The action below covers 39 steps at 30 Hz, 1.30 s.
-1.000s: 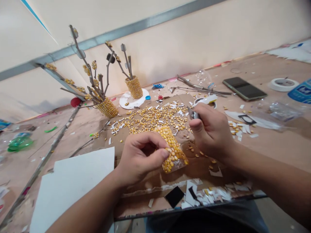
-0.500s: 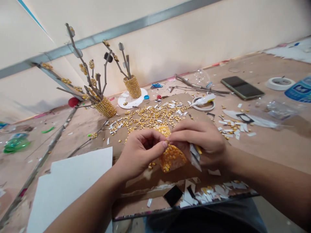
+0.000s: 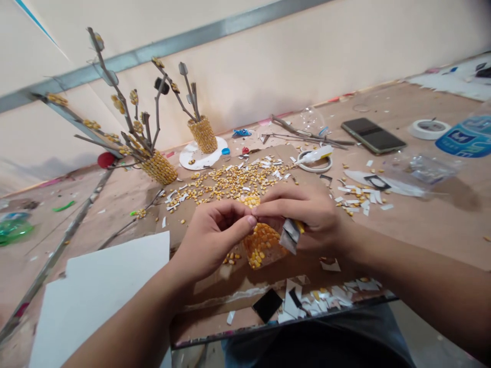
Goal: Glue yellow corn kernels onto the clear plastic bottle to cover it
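In the middle, thumb and forefinger of my left hand (image 3: 218, 235) are pinched together. My right hand (image 3: 303, 214) meets them with its own fingertips; whatever tiny thing is between the two is too small to tell. A flat grey piece with a yellow part (image 3: 290, 236) pokes out beneath the fingers of my right hand; its kind is unclear. Under both hands lies a clear sheet partly covered with corn kernels (image 3: 258, 251), its middle hidden by my fingers. Just beyond, loose corn kernels (image 3: 233, 179) are spread over cardboard.
Two kernel-covered pots with twigs (image 3: 159, 168) (image 3: 203, 135) stand at the back left. White sheets (image 3: 107, 276) lie front left. Tape rolls (image 3: 428, 128), a white glue tube (image 3: 316, 154), a phone (image 3: 373, 135) and a blue-labelled bottle (image 3: 468, 135) are right. White scraps (image 3: 330, 301) line the front edge.
The view has shifted slightly, so the things appear a little further left. My hands stay pinched together over the kernel-covered sheet, and the grey piece under my right hand has turned a little.
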Available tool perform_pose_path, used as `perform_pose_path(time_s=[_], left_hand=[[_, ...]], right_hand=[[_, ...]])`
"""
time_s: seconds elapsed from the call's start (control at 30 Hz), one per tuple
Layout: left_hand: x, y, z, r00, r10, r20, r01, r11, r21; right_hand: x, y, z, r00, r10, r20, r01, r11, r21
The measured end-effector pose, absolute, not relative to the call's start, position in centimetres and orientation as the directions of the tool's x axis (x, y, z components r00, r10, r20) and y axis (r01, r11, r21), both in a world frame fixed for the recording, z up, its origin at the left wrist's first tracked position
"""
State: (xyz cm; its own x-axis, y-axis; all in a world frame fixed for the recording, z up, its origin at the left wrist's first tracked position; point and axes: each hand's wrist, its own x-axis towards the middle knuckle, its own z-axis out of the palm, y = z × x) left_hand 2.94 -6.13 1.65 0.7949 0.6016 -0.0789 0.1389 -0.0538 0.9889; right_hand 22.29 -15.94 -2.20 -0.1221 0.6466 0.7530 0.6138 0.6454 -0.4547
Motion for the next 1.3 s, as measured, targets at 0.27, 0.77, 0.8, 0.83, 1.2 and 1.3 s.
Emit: perform_pose_path(time_s=[0.27, 0.77, 0.8, 0.83, 1.2, 1.3], left_hand=[[2.1, -5.2, 2.5, 0.849, 0.519, 0.097, 0.200, -0.487, 0.850], [1.6, -5.7, 1.4, 0.957, 0.275, -0.088, 0.283, -0.835, 0.471], [1.8, -5.7, 1.5, 0.958, 0.278, -0.076, 0.279, -0.833, 0.477], [1.8, -5.8, 1.5, 0.957, 0.283, -0.071, 0.281, -0.831, 0.480], [1.9, -5.9, 1.2, 0.960, 0.279, -0.016, 0.256, -0.856, 0.449], [1.9, -5.9, 1.2, 0.961, 0.278, -0.010, 0.254, -0.864, 0.434]], right_hand=[[23.0, -16.8, -0.5, -0.181, 0.799, 0.573, 0.568, 0.561, -0.603], [22.6, -17.7, 0.8, -0.310, 0.926, 0.215, 0.509, 0.353, -0.785], [22.5, -17.7, 0.8, -0.309, 0.928, 0.209, 0.515, 0.348, -0.784], [22.5, -17.8, 0.7, -0.306, 0.930, 0.203, 0.522, 0.342, -0.781], [22.2, -17.5, 0.9, -0.198, 0.971, 0.135, 0.548, 0.224, -0.806], [22.2, -17.3, 0.8, -0.172, 0.980, 0.095, 0.486, 0.168, -0.857]])
